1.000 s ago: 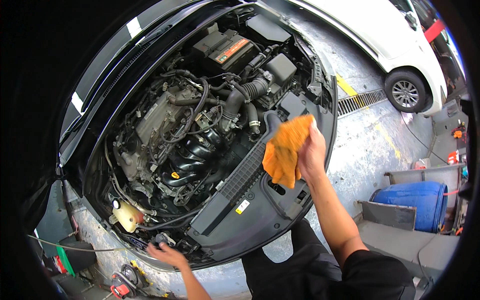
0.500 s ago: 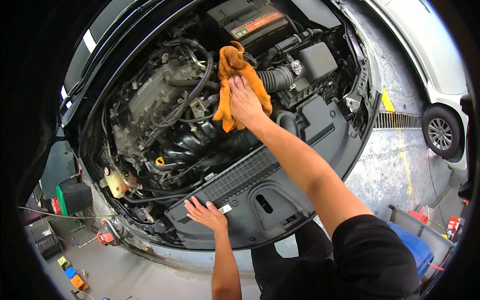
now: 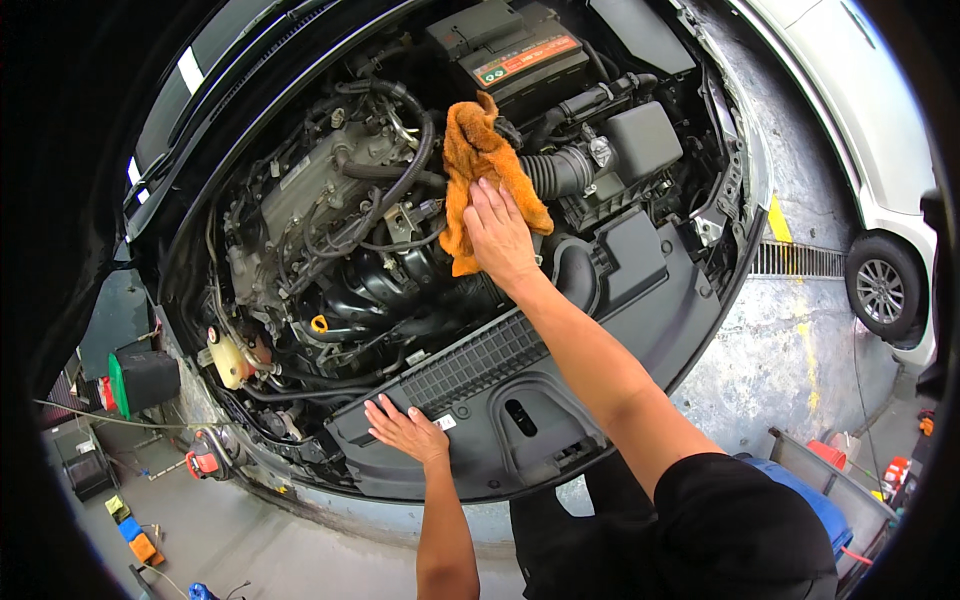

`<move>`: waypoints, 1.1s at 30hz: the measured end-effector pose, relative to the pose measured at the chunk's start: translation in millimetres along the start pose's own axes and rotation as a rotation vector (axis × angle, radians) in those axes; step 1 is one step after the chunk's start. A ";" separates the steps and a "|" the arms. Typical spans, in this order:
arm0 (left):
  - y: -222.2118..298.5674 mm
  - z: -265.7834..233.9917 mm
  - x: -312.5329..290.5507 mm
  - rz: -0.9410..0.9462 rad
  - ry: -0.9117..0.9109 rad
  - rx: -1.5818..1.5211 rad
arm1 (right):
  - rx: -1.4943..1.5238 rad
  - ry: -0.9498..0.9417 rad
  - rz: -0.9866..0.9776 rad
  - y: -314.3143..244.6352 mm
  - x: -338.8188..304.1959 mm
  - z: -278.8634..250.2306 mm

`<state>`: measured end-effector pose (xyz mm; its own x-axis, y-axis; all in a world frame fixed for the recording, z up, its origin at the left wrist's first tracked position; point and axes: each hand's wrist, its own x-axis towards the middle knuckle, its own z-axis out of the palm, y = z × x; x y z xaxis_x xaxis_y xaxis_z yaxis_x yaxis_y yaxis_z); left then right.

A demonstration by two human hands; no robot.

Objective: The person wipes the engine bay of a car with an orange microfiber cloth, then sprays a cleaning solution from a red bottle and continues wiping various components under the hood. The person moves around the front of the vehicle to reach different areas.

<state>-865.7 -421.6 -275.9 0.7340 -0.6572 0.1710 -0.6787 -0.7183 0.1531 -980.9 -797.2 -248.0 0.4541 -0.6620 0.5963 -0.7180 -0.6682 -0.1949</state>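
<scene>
An orange cloth lies draped over the middle of a car's engine bay, between the engine and a ribbed black air hose. Stretched out on its lower part is my right hand, fingers flat and pressing on the fabric. My left hand rests open, fingers spread, on the black plastic front cover, beside a small white label. Whatever is under the cloth is hidden.
A battery sits at the far side, with an air filter box to its right. At left is a yellowish fluid reservoir. A white car stands at right; a grey bin is lower right.
My right hand has slid slightly back toward me over the cloth. My left hand stays on the front cover. The whole view has shifted a little.
</scene>
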 end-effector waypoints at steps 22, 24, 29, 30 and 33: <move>1.6 -2.7 2.3 0.008 0.018 -0.033 | 0.339 -0.173 0.006 93.5 62.1 -100.0; 2.0 -4.1 1.3 0.008 0.004 -0.010 | -0.085 -0.288 -0.289 110.3 64.4 -75.5; 2.7 -4.6 -1.1 0.014 0.004 -0.035 | 0.058 -0.389 -0.401 144.3 58.5 -65.8; 3.0 -4.8 -1.6 0.013 0.008 -0.027 | 0.065 -0.393 -0.416 148.8 61.7 -62.1; 3.0 -4.6 0.9 0.003 0.022 -0.015 | 0.084 -0.396 -0.436 153.2 65.3 -40.2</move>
<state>-867.2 -423.4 -270.8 0.7312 -0.6544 0.1925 -0.6816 -0.7125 0.1667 -1082.5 -929.1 -207.7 0.8716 -0.3858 0.3025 -0.3840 -0.9208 -0.0681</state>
